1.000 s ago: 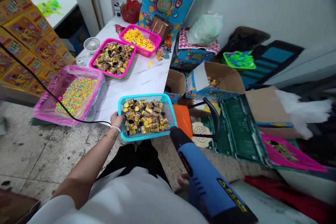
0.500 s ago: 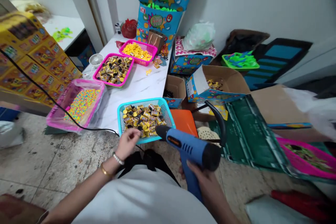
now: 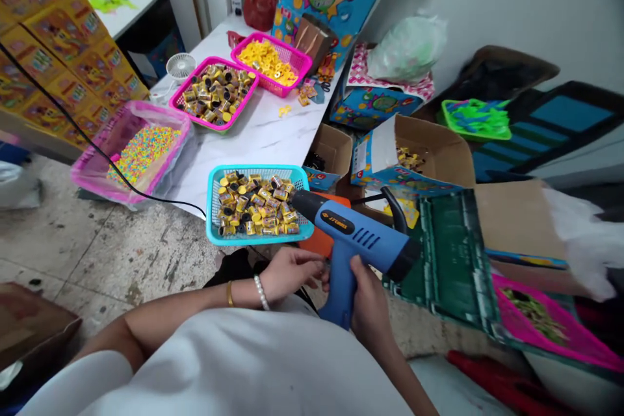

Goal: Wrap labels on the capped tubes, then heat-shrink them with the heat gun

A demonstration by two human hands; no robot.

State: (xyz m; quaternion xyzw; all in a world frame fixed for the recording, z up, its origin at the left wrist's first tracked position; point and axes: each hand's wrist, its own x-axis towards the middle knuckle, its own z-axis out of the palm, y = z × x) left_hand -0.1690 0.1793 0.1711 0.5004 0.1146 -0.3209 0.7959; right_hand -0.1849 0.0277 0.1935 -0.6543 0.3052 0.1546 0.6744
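Observation:
My right hand (image 3: pixel 373 305) is wrapped round the grip of a blue heat gun (image 3: pixel 370 240). Its black nozzle points left, over the right rim of a turquoise basket (image 3: pixel 210 208). Inside the basket lie several small yellow-and-brown wrapped tubs (image 3: pixel 263 201), some with black ends. My left hand (image 3: pixel 292 271), with a pearl bracelet and a gold bangle at the wrist, is at the front of the gun's grip. Its fingers are bent together there, and whatever they may hold is hidden.
Two pink baskets, one with similar tubs (image 3: pixel 214 94) and one with yellow pieces (image 3: pixel 268 62), stand on the marble-patterned table (image 3: pixel 253 136). Left is a pink bin (image 3: pixel 88 169) of coloured pellets. A black cable (image 3: pixel 97 136) crosses there. Open cartons (image 3: pixel 439 143) and a green crate (image 3: pixel 448 253) stand right.
My left hand has moved right, from the turquoise basket's front rim to the heat gun's grip. The gun now lies higher in view, as the camera view has shifted.

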